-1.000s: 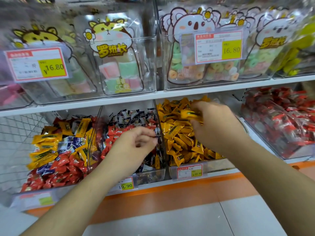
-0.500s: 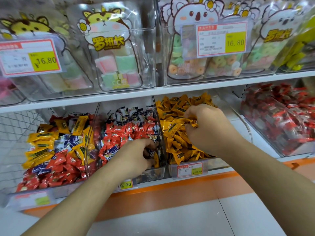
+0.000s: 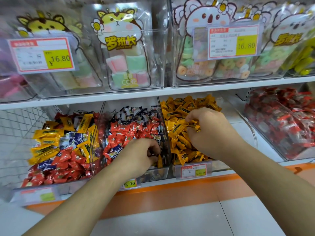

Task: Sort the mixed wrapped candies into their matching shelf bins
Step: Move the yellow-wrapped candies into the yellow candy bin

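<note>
Both hands reach into clear plastic candy bins on the lower white shelf.

The left hand (image 3: 138,155) curls its fingers down among crinkly red and dark-blue wrapped candies (image 3: 134,128) at the front of the middle clear bin (image 3: 166,133), beside a yellow piece; what it holds I cannot tell. The right hand (image 3: 209,132) pinches shiny yellow foil-wrapped candies (image 3: 180,128) above their own heaped bin. Further left lies a mixed heap of red, yellow and blue candies (image 3: 58,147). Yellow price tags (image 3: 246,45) above read 16.80.
</note>
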